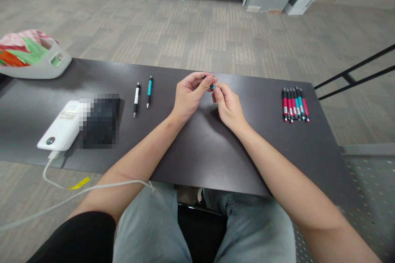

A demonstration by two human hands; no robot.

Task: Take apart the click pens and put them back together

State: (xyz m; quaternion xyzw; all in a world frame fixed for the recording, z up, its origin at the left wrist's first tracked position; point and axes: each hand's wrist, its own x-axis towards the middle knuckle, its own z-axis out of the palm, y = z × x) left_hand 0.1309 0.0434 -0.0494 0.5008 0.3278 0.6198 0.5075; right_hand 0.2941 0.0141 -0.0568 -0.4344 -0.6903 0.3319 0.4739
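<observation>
Above the middle of the dark table, my left hand [191,92] and my right hand [227,104] meet around a teal and black pen [212,86]. My left thumb and fingers pinch its dark end, while my right thumb and fingers close on the teal part. Much of the pen is hidden by my fingers. To the left lie a white and black pen [136,99] and a teal and black pen [149,92], side by side and apart. On the right, several pink and teal pens [295,104] lie in a close row.
A white power bank [60,125] with a white cable [92,187] lies at the left, beside a blurred-out dark object [100,123]. A white basket [58,65] with colourful contents stands at the far left corner. Black metal bars [354,74] rise past the table's [247,164] right edge.
</observation>
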